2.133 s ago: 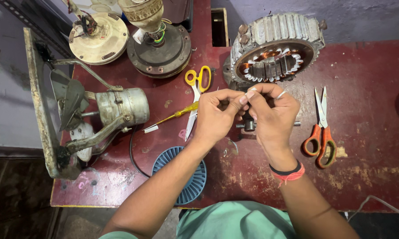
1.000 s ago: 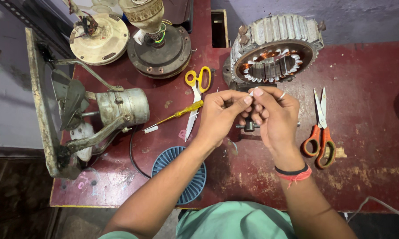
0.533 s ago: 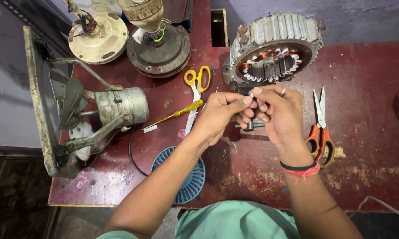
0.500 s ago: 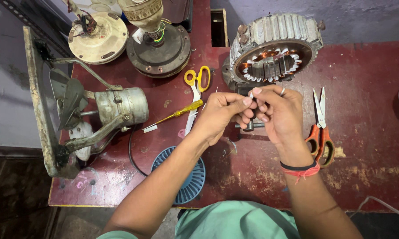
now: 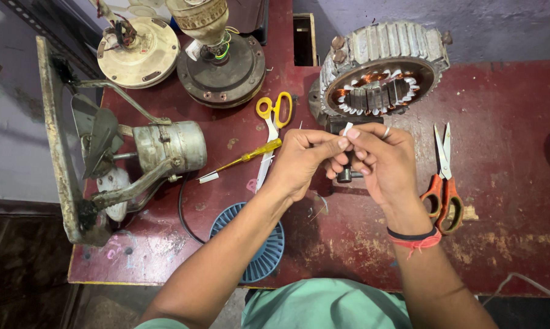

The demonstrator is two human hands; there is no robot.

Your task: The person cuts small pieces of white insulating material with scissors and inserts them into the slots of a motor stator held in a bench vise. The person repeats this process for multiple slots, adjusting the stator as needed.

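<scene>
My left hand [image 5: 302,159] and my right hand [image 5: 382,161] meet above the red table [image 5: 513,109], fingertips pinched together on a small white strip [image 5: 347,128]. A thin wire [image 5: 300,125] sticks up from my left fingers. Just beyond the hands stands a round motor stator [image 5: 382,70] with copper windings, tilted toward me. A small dark cylinder [image 5: 345,175] sits on the table under my right hand's fingers.
Yellow-handled scissors [image 5: 273,116] and a yellow screwdriver [image 5: 241,159] lie left of the hands, orange-handled scissors [image 5: 442,183] to the right. A grey fan motor on a frame [image 5: 165,146] stands at the left. A blue round grille [image 5: 260,247] hangs at the near edge. Two motor housings [image 5: 223,58] are at the back.
Both hands have stayed joined on the strip and drifted slightly right and toward the stator. Fingers shifted a little on the strip.
</scene>
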